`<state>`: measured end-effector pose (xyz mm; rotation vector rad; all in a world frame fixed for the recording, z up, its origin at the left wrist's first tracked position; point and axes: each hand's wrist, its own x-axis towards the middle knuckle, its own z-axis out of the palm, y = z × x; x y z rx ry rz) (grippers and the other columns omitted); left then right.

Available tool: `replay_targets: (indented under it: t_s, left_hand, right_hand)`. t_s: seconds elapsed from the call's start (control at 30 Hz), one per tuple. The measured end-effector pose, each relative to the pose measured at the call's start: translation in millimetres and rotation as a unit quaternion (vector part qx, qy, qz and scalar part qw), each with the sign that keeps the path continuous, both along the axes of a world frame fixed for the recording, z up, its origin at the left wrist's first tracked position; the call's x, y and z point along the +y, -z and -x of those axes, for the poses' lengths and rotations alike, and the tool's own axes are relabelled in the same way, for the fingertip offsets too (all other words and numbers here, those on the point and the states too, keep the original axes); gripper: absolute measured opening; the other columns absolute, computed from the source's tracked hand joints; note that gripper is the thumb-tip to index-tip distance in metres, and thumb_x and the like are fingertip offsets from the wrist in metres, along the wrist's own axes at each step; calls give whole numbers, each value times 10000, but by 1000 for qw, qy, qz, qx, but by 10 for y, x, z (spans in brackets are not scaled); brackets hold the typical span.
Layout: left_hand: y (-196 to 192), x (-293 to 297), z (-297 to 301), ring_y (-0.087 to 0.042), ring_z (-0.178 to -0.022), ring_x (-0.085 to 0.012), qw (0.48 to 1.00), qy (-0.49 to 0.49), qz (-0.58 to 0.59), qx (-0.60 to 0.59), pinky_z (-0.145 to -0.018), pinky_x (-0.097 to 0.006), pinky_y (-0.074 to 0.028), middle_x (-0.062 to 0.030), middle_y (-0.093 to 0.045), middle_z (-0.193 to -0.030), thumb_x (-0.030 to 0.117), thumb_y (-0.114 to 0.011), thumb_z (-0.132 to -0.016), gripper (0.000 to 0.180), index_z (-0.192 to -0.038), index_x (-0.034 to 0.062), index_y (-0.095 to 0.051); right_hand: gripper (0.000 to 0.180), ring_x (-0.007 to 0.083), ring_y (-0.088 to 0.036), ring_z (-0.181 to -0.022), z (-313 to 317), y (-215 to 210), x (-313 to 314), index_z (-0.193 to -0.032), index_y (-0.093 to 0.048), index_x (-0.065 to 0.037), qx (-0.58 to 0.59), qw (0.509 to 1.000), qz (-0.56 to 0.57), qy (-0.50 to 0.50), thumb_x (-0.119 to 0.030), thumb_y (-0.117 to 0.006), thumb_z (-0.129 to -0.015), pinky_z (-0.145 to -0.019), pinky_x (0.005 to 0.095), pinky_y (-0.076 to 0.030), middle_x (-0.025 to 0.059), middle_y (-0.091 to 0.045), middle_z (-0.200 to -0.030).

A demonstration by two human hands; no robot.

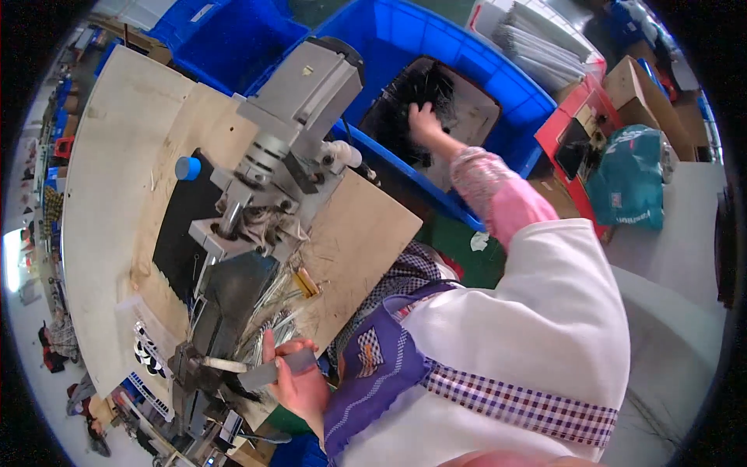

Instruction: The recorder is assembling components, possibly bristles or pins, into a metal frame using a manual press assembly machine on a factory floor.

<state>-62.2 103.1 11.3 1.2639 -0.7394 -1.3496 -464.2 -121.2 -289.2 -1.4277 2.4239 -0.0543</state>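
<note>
My left hand (299, 381) is closed round a flat grey bar (278, 370), its thumb and fingers on either side. The bar's far end is beside a pale rod (226, 364) and a dark clamp-like part of the machine (194, 366). My right hand (425, 124) reaches into a tray (476, 117) inside a blue bin (420, 22). Its fingers are bent down into a heap of thin black bristle-like pieces (393, 117); what they pinch is too small to tell. A grey machine head (303, 86) stands between my two hands.
The machine stands on a wooden table (366, 233) strewn with fine dark strands. Loose silvery rods (272, 300) lie beside a small yellow-orange piece (306, 283). A blue cap (187, 168) sits near a black mat (183, 233). Right of the bin are a teal bag (629, 179) and a cardboard box (650, 105).
</note>
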Motion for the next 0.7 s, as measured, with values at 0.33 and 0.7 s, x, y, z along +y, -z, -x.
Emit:
replay_targets:
  t_s: [0.33, 0.7]
  left_hand:
    - [-113, -197, 153, -556, -949, -259, 1000, -7, -8, 8, -821, -422, -464, -138, -570, -1027, 165, -467, -954, 461, -1357, -42, -379]
    - [130, -413, 4, -631, -936, -165, 954, 255, -1, -160, -859, -289, -486, -101, -665, -1032, 97, -600, -898, 296, -1167, -26, -585]
  right_hand:
    - [653, 400, -555, -1001, 454, 770, 42, -1326, -352, -20, -22, 999, -21, -45, -54, -616, -730, -811, 470, -493, 261, -416, -1204]
    - [271, 304, -634, -878, -1272, -3089, 812, -1021, -643, -6, -413, 786, 229, -399, -213, -675, -850, -785, 361, -496, 158, -663, -938]
